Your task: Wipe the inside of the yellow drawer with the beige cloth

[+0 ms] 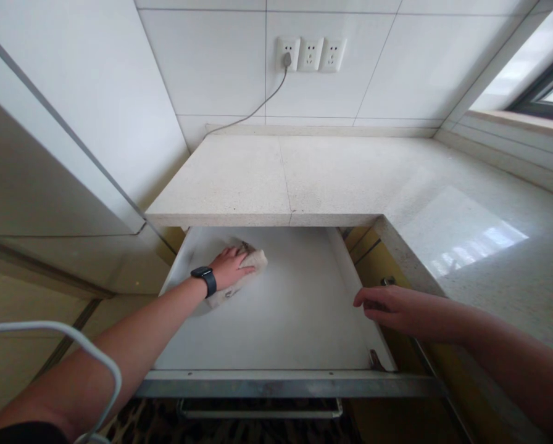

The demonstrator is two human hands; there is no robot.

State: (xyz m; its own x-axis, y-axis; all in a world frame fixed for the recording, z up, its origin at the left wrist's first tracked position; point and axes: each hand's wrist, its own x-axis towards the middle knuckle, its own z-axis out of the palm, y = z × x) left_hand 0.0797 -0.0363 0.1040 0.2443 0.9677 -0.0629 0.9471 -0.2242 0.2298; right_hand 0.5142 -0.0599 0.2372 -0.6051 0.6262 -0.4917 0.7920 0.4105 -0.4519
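Note:
A pulled-out white drawer [299, 327] lies below the worktop. Inside it, toward the left, my left hand [230, 266] presses on a crumpled pale cloth [257, 260] with dark marks, its fingers laid over the fabric. The cloth lies on the drawer's bottom and sticks out on both sides of the hand. A black watch is on my left wrist. My right hand [390, 305] is at the drawer's right side wall [350, 265], fingertips over its top edge. Its fingers are loosely bent with a gap toward the thumb, and nothing shows in them. Contact with the wall cannot be made out.
A speckled pale worktop [341, 172] bends round the drawer at the back and right. A grey cord [253, 114] runs from a wall socket. White cable [95, 353] loops over my left forearm. The metal drawer front edge [258, 387] lies nearest me, a white cabinet [86, 92] at left.

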